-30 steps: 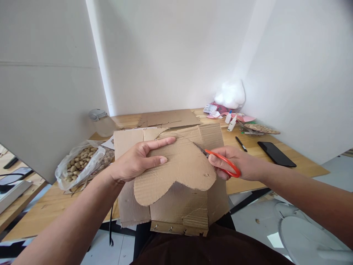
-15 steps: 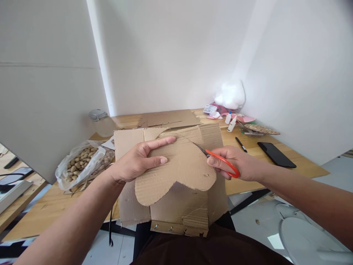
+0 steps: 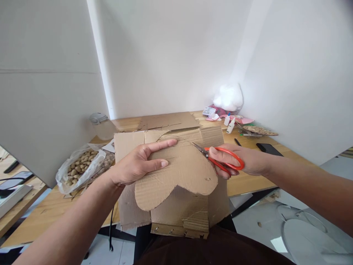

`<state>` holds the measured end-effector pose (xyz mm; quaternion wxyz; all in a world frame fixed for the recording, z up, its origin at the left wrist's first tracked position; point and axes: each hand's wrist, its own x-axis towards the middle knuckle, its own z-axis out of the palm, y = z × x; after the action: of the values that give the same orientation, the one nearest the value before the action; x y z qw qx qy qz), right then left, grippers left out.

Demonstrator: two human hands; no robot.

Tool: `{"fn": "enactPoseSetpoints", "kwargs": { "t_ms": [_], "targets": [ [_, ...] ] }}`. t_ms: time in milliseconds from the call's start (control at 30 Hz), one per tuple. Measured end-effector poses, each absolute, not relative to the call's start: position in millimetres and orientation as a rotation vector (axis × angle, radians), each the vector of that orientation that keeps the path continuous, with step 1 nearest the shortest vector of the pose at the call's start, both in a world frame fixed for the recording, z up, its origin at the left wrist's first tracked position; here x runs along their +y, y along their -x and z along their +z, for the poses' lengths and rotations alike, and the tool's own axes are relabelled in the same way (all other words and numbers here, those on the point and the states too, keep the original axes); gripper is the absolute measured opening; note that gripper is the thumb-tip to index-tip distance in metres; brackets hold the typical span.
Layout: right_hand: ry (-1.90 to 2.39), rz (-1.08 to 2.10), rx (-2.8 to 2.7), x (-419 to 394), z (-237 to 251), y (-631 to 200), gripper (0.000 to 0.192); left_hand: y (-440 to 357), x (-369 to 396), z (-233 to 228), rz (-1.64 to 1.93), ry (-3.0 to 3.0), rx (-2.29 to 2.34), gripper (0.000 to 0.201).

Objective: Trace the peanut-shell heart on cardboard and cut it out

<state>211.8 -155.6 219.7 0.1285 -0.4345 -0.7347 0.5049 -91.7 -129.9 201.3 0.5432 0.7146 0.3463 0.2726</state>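
Note:
A pale brown cardboard piece (image 3: 190, 167) with a rounded, lobed lower edge lies over a larger cardboard sheet (image 3: 176, 209) propped above my lap. My left hand (image 3: 138, 162) holds the piece at its left, index finger and thumb stretched across its face; the other fingers are hidden. In my right hand (image 3: 234, 158) is a pair of red-handled scissors (image 3: 223, 156), its handles apart. The blade tips meet the piece near its upper right edge, by a thin curved line.
On the wooden table (image 3: 242, 184) sit a plastic bag of peanuts (image 3: 79, 165), a lidded clear jar (image 3: 102, 126), a flat cardboard sheet (image 3: 168, 120), small white bottles (image 3: 230, 126), a pen (image 3: 237, 142) and a black phone (image 3: 268, 149).
My right hand has turned and the scissors' handles have spread, so both red loops show. The blades have shifted slightly. My left hand keeps its place on the cardboard piece.

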Motion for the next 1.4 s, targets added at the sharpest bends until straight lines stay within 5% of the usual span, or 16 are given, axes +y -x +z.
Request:
{"fn": "enactPoseSetpoints", "kwargs": {
  "t_ms": [1400],
  "targets": [
    [1.244,1.301,-2.056,-150.3,203.0,-210.5,0.05,95.5,-136.8,200.8,0.696,-1.658,0.804,0.059]
  ]
}}
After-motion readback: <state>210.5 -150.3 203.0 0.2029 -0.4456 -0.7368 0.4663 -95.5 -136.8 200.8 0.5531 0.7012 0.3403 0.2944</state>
